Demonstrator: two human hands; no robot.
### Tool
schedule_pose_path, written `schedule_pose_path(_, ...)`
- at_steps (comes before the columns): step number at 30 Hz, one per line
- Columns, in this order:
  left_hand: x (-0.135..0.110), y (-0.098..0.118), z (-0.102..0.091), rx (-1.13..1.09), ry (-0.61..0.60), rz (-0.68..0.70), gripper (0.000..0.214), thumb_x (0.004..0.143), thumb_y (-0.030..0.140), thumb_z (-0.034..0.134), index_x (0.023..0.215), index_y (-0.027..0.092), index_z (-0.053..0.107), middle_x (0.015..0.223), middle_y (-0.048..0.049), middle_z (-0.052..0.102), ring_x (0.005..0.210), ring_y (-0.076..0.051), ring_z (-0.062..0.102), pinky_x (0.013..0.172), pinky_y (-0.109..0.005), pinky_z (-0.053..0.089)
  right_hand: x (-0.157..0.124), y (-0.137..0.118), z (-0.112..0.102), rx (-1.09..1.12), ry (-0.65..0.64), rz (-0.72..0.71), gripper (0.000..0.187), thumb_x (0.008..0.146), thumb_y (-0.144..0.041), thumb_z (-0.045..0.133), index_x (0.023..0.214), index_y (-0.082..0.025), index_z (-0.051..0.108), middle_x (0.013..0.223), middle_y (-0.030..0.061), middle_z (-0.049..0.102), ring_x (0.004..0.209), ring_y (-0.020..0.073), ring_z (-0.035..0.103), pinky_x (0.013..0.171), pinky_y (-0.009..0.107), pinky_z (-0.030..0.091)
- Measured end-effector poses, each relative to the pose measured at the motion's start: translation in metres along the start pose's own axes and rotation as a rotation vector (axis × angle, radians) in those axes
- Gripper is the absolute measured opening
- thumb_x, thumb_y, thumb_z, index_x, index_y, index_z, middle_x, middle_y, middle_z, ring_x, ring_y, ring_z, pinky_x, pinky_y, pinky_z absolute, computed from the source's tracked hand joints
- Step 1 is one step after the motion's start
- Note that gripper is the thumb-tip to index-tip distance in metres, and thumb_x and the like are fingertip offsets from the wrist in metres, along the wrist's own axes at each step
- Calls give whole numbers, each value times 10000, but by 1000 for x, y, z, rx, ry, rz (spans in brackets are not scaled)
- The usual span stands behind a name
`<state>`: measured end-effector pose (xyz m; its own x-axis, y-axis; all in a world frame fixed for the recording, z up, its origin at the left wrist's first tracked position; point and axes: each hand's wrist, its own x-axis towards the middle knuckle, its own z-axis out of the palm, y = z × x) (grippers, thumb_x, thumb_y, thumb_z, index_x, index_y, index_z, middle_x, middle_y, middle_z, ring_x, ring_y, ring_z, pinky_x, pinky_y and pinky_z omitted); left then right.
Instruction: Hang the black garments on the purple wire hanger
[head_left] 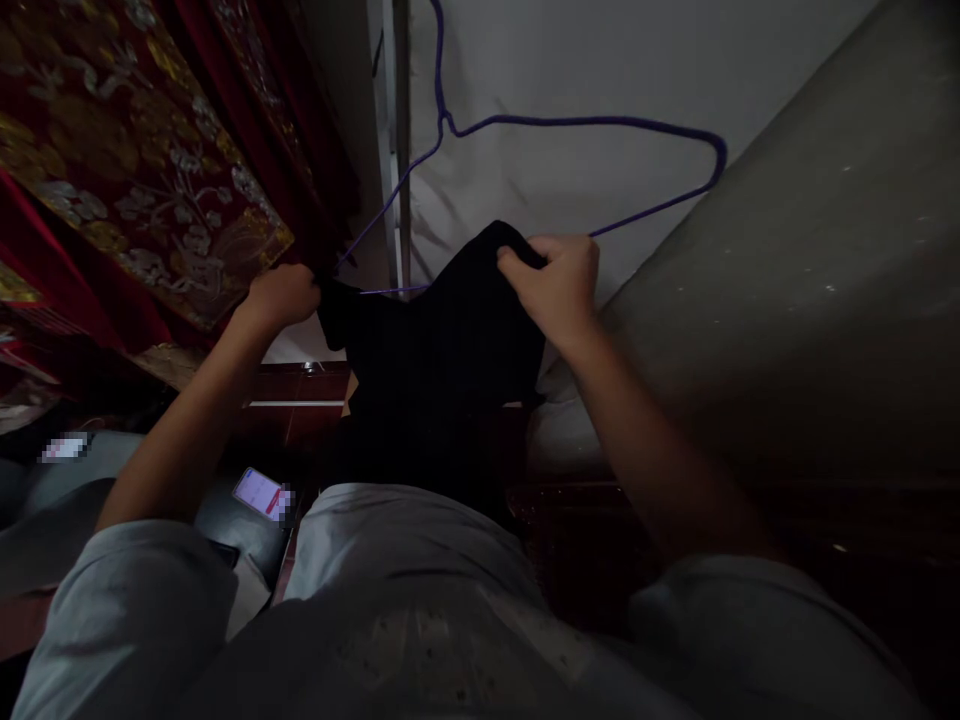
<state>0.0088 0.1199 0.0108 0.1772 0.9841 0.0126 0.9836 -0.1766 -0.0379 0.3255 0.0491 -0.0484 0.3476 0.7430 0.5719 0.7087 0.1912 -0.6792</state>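
Note:
A black garment [450, 340], seemingly a small shirt, is stretched between my two hands. My left hand [285, 296] is closed on its left upper corner, with the fingertips hidden. On the other side my right hand [559, 285] pinches the right upper part, thumb on top of the cloth. Behind the garment hangs a purple clothes hanger [585, 121]. Its left arm runs down to the cloth by my left hand, and its bottom bar passes behind the neckline. The hanger's right shoulder sticks out bare above my right hand.
Red patterned cloth [150, 150] with gold and silver flowers hangs at the left. A lit phone [259, 492] lies on a dark grey surface below my left forearm. A white wall [600, 60] stands behind the hanger, and a large grey-green slanted surface [810, 270] fills the right.

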Motion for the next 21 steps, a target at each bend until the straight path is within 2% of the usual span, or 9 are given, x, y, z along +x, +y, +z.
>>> schedule_pose_path(2,-1,2,-2,-55,29,103,238,889,170,485,924,148,719,983,-147,720,1016,-332,684,943,-463,526,-1,0,2,6,-2,7,540,833,-236,694,533,-219,246,583,-37,176,558,92,226,571,305,192)
schedule_pose_path(4,-2,7,-5,-211,122,272,285,893,143,433,950,136,712,935,-115,715,967,-280,680,936,-420,528,-3,1,6,22,-1,6,540,830,-240,699,533,-221,249,581,-37,175,561,98,225,568,306,198)
schedule_pose_path(7,1,21,-9,-436,322,492,324,903,136,428,1102,151,683,1040,-90,702,1070,-253,643,1012,-403,497,-9,1,13,91,-35,-14,522,853,-268,678,537,-220,266,574,-31,207,561,107,248,555,301,223)
schedule_pose_path(10,9,34,-10,-528,474,561,330,903,144,475,1171,214,653,1162,-92,662,1181,-271,598,1066,-411,463,-14,0,17,142,-46,-58,487,912,-341,629,561,-218,315,585,-18,287,592,131,366,578,294,325)
schedule_pose_path(12,14,37,-8,-570,512,573,314,910,152,485,1164,242,645,1167,-90,651,1174,-276,591,1063,-417,460,-17,3,16,123,39,-85,419,947,-383,588,607,-216,410,638,5,401,702,171,499,673,311,433)
schedule_pose_path(14,18,33,-7,-602,514,587,293,915,156,485,1144,252,640,1138,-71,657,1135,-266,590,1064,-430,452,-16,12,11,108,203,-100,312,975,-374,543,709,-212,528,794,54,536,904,220,588,837,372,493)
schedule_pose_path(17,22,19,-9,-597,502,597,303,893,129,465,1109,255,637,1068,-23,668,1051,-230,575,1065,-434,445,-11,32,-5,170,494,-133,175,978,-289,535,848,-197,606,1097,137,590,1145,257,583,1038,450,451)
schedule_pose_path(19,22,7,-16,-573,498,587,334,863,109,460,1107,248,640,1060,-9,671,1024,-213,560,1067,-423,438,-2,44,-18,225,604,-171,116,954,-224,569,855,-184,616,1182,159,579,1191,251,580,1058,433,445)
schedule_pose_path(21,19,-2,-25,-576,479,579,349,841,118,477,1124,238,642,1100,-8,671,1040,-211,550,1089,-412,415,11,50,-31,267,600,-180,118,939,-183,591,824,-181,615,1063,129,612,1085,222,618,993,394,477)
